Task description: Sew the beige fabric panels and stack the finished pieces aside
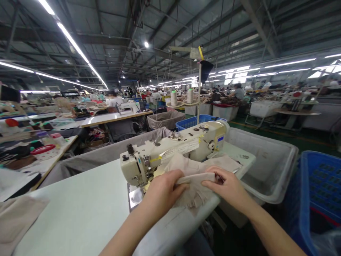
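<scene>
My left hand (163, 190) and my right hand (226, 185) both grip a piece of beige fabric (198, 177) in front of a cream sewing machine (170, 151). The left hand pinches the fabric's left end close to the needle area. The right hand's fingers curl over the folded edge on the right. The fabric lies partly under the machine's arm and drapes over the front edge of the white table (80, 209).
A grey plastic bin (269, 167) stands right of the machine, a blue crate (319, 188) beyond it. Beige cloth pieces (16, 217) lie at the table's left end. Thread cones (181, 96) stand on a rack behind. Other workstations and people fill the hall.
</scene>
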`<state>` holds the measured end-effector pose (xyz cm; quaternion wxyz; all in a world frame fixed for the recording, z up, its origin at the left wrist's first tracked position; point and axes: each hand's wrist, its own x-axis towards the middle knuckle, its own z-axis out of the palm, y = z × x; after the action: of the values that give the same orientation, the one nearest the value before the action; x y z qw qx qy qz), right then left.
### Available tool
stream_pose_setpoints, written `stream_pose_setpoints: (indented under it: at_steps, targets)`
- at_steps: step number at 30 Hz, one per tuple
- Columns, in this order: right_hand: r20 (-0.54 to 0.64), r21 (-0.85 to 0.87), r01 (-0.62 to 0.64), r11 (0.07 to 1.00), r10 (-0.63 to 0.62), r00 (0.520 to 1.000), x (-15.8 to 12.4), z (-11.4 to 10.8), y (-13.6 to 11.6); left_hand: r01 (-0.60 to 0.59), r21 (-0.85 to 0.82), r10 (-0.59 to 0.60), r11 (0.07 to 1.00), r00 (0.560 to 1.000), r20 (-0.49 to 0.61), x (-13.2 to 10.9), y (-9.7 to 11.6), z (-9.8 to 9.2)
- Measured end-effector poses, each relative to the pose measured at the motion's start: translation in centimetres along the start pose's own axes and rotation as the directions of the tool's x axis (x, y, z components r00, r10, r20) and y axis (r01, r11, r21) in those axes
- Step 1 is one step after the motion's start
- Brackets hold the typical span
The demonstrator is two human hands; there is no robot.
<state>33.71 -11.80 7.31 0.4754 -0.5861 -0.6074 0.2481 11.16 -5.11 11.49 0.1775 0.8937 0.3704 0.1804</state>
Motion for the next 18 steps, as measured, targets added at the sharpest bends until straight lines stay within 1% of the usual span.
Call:
stream_pose_setpoints:
  at_steps: [1,3,5,7,9,10,12,15,18]
  targets:
    - [-0.036,0.031,-0.034,0.999,0.035,0.999,-0.1,0.3,0.4,0.062,-0.060,-0.062,0.996,0.998,-0.004,0.0,-0.4,0.3]
    - [-0.092,0.082,-0.086,0.993,0.094,0.991,-0.3,0.9,1.2,0.141,-0.193,-0.147,0.971,0.989,-0.017,-0.1,-1.4,1.1]
    - [-0.127,0.137,-0.124,0.983,0.141,0.982,-0.4,1.3,1.8,0.188,-0.371,-0.210,0.909,0.978,-0.018,-0.5,-2.6,1.9]
    - [-0.147,0.173,-0.139,0.975,0.165,0.975,-0.7,1.3,2.2,0.234,-0.573,-0.280,0.786,0.960,0.008,-1.2,-3.7,2.7]
    - [-0.162,0.188,-0.146,0.971,0.177,0.971,-0.9,1.3,2.6,0.269,-0.720,-0.336,0.640,0.940,0.052,-2.3,-4.5,3.5]
    - [-0.169,0.189,-0.147,0.971,0.180,0.969,-1.1,1.4,2.8,0.274,-0.763,-0.350,0.585,0.934,0.068,-2.9,-4.7,3.8]
    - [-0.190,0.186,-0.149,0.971,0.185,0.964,-1.4,1.5,3.2,0.276,-0.803,-0.372,0.529,0.925,0.073,-4.1,-4.7,4.7]
    - [-0.201,0.182,-0.159,0.971,0.195,0.960,-1.8,1.7,3.9,0.299,-0.803,-0.414,0.515,0.908,0.072,-5.6,-4.3,6.1]
    - [-0.154,0.170,-0.166,0.971,0.193,0.969,-2.3,2.0,4.1,0.323,-0.800,-0.496,0.505,0.867,0.037,-6.8,-3.8,7.2]
